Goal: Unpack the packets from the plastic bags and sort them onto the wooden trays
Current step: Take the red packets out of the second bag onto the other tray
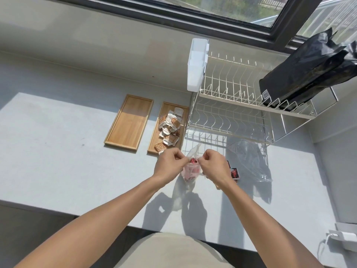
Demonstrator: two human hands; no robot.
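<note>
Above the worktop, the left hand and right hand each pinch the top of a clear plastic bag of red packets between them, with two wooden trays beyond the left hand, the nearer one holding brown packets.

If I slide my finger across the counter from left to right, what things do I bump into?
Empty wooden tray → wooden tray with packets → dish rack → black bag on the rack's right end.
</note>
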